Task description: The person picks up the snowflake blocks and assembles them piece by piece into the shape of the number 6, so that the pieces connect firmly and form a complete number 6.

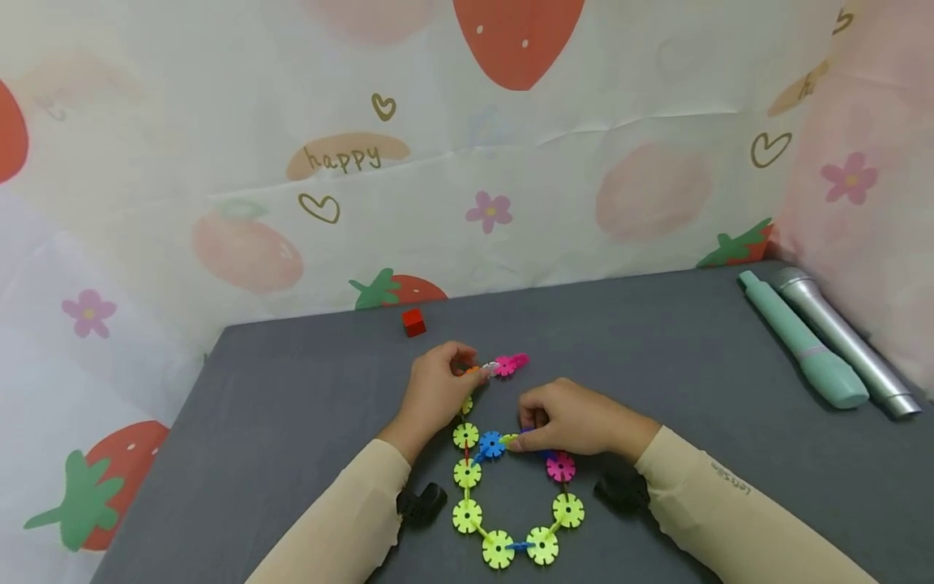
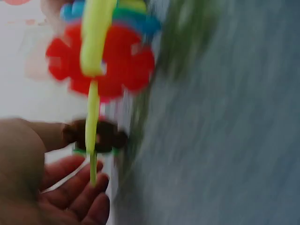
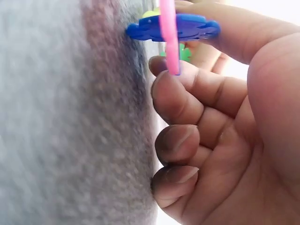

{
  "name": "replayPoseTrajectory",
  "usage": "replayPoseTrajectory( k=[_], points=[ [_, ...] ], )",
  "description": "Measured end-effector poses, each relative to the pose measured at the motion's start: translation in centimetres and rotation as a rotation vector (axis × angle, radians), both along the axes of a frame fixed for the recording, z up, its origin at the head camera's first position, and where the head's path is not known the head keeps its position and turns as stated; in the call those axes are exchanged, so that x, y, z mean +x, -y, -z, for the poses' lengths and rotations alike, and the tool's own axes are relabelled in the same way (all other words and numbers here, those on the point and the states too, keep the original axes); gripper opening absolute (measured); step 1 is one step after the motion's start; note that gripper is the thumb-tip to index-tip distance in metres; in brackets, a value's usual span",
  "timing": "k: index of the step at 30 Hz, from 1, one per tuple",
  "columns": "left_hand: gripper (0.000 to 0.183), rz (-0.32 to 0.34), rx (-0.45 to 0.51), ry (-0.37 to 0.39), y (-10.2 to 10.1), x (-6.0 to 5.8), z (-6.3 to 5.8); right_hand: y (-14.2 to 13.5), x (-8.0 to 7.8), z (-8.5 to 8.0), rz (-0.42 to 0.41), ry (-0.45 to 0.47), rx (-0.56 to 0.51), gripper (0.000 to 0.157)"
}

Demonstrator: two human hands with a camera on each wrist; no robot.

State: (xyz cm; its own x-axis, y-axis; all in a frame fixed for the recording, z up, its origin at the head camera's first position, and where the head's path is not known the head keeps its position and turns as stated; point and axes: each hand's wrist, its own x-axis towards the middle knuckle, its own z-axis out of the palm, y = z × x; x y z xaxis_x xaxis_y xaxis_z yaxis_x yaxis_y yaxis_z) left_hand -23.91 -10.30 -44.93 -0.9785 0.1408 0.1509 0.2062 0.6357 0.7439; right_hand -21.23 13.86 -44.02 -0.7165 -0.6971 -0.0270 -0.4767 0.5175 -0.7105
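Notched plastic snowflake discs, slotted edge to edge, form a loop of mostly yellow-green pieces with a tail running up from its left side. My left hand pinches the tail by thumb and fingers near a white disc, with pink discs extending beyond. Seen from the left wrist, a red disc and a brown disc line up before the fingers. My right hand pinches the loop's top, between a light-blue disc and a magenta disc. A dark-blue disc shows at its thumb.
A red cube sits near the back edge of the grey table. At the right lie a mint-green microphone-shaped object and a silver microphone. A printed cloth hangs behind the table.
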Motion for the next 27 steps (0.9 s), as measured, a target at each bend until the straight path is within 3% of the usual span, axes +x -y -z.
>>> replayPoseTrajectory(
  k=[8, 12, 16, 22, 27],
  points=[
    [0.047, 0.084, -0.034, 0.164, 2.3, 0.4, -0.9, -0.3, -0.7, -0.1, 0.040, -0.014, 0.015, 0.029],
    [0.068, 0.107, -0.079, 0.257, 2.9, 1.4, -1.5, -0.8, -2.1, -0.2, 0.176, -0.106, -0.013, 0.036],
    [0.066, 0.091, -0.113, 0.333, 2.7, 2.4, -1.6, -1.4, -3.9, 0.4, 0.283, -0.148, 0.006, 0.046],
    [0.051, 0.062, -0.009, 0.385, 2.2, 3.3, -1.2, -2.2, -4.9, 1.1, 0.274, -0.149, 0.017, 0.007],
    [0.050, 0.047, 0.097, 0.400, 2.4, 3.4, -0.6, -2.6, -4.9, 1.3, 0.268, -0.123, -0.012, 0.008]
  ],
)
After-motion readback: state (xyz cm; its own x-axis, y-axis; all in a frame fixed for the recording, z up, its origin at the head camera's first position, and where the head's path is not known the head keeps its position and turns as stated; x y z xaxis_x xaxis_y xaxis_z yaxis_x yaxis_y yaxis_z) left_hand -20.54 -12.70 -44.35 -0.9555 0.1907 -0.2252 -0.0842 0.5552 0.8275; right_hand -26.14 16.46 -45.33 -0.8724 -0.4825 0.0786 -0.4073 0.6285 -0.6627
